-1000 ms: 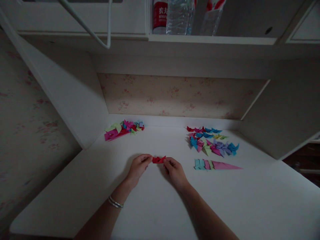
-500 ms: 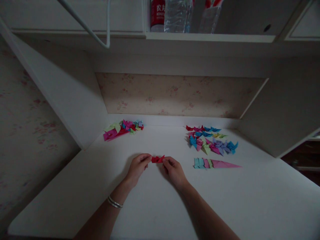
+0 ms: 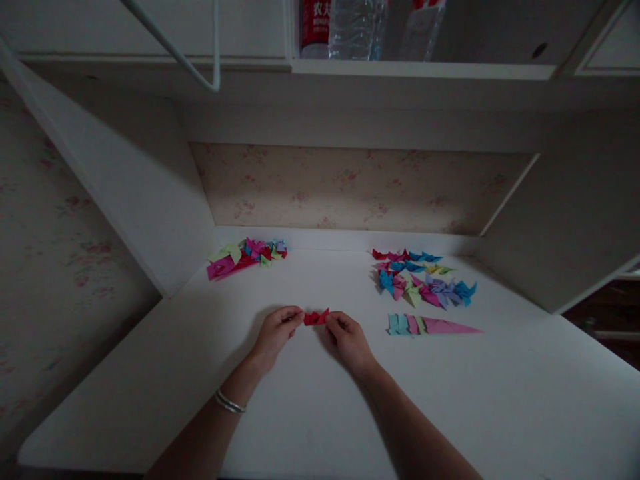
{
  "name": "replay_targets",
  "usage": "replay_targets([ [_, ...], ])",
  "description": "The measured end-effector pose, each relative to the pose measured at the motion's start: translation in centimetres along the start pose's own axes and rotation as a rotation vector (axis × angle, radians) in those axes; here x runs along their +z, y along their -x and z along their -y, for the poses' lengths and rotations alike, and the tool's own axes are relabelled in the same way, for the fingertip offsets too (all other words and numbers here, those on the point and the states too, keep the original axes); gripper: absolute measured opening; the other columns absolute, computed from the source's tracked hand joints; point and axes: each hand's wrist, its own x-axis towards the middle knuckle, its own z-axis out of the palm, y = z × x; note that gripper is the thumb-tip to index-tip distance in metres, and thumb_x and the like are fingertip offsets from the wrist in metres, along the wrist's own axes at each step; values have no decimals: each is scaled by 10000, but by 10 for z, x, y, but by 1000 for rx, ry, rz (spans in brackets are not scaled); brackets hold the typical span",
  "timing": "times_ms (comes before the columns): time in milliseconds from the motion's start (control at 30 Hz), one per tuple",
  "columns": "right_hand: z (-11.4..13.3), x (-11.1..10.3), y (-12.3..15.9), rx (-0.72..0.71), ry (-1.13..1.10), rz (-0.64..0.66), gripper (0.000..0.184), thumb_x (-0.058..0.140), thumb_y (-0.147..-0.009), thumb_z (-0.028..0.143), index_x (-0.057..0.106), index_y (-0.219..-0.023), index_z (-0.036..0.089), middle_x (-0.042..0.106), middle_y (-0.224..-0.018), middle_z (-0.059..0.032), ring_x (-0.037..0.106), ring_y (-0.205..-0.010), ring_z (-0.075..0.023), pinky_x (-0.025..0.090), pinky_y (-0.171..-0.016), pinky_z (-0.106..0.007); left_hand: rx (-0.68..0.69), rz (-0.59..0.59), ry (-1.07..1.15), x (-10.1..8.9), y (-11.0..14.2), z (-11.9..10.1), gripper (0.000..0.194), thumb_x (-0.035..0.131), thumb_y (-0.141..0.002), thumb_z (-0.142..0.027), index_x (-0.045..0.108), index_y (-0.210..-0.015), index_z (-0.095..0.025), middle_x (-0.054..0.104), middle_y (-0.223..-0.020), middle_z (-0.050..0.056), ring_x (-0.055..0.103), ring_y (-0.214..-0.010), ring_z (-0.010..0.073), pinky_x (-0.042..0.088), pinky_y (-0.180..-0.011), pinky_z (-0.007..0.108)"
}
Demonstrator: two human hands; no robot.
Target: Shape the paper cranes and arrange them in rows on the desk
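Between my two hands is a small red folded paper piece [image 3: 316,318], with pointed bits rising along its upper side. The thumb and fingers of my left hand [image 3: 277,331] pinch its left end. At the opposite end, my right hand [image 3: 349,337] pinches it the same way. Both hands are just above the white desk. To the right of my right hand lies a row of overlapping folded papers [image 3: 430,325] in light blue, pink and green, tapering to a pink point.
Colourful folded paper pieces [image 3: 425,283] lie in rows at the back right. Another heap of folded paper [image 3: 250,255] sits at the back left of the white desk [image 3: 300,413]. Overhead, a shelf [image 3: 425,69] holds plastic bottles [image 3: 353,30]. A pale cable [image 3: 175,53] hangs at upper left.
Almost nothing differs. The camera view has shifted very slightly, and both hands keep their pinch on the red folded paper piece.
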Motion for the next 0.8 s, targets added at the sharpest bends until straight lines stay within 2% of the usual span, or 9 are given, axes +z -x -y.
replay_targets([
  [200, -5, 0, -2, -4, -16, 17, 371, 567, -804, 536, 613, -771, 170, 460, -542, 42, 383, -470, -90, 279, -446, -214, 10, 14, 14, 0, 0, 0, 348, 712, -663, -456, 654, -800, -142, 423, -527, -64, 339, -477, 76, 221, -455, 220],
  [400, -8, -1, -2, -10, -3, 19, 378, 566, -805, 539, 625, -789, 165, 478, -550, 42, 402, -470, -90, 291, -447, -218, -35, 26, 46, 0, 0, 0, 348, 727, -646, -444, 636, -804, -147, 455, -586, -57, 313, -471, 60, 194, -443, 215],
  [800, 2, 0, 2, 2, 2, 17, 373, 571, -797, 537, 625, -773, 169, 468, -534, 39, 398, -477, -99, 295, -458, -226, -26, 32, 72, -1, -1, 2, 377, 709, -666, -472, 669, -851, -146, 445, -549, -51, 329, -472, 72, 210, -459, 227],
])
